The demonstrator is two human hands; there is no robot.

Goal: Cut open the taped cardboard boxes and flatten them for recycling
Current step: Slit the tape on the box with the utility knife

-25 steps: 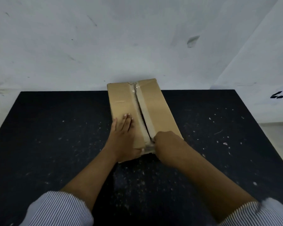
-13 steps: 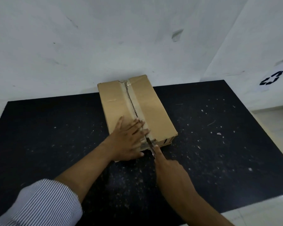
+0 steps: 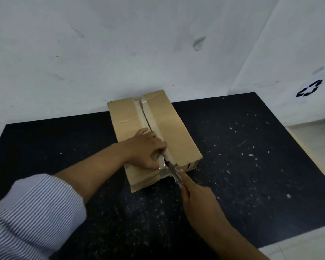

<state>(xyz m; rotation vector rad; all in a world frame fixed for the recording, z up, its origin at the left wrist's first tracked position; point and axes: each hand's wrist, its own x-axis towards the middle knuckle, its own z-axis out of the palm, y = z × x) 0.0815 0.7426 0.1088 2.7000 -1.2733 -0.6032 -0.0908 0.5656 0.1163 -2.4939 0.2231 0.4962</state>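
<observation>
A cardboard box (image 3: pixel 176 132) is seen lying flat on a black speckled table (image 3: pixel 251 166), its far end set against a white wall (image 3: pixel 120 53). Its top seam is split open along most of its length, and clear tape (image 3: pixel 162 167) is left crumpled at the box's near end. The left hand (image 3: pixel 144 149) is laid on the box's left flap towards the near end. Its fingers are curled over the flap's inner edge at the seam and its thumb is pressed beside the tape, so the flap is gripped. A cutter (image 3: pixel 174 172) is clasped in the right hand (image 3: pixel 195 196), which is closed tightly round the handle just in front of the box's near end. The metal blade is pushed into the seam there, right beside the left thumb. A striped sleeve (image 3: pixel 32 209) is seen well in front of the box on the left. A black recycling symbol (image 3: pixel 308 88) is printed on the wall far to the right of the box.
</observation>
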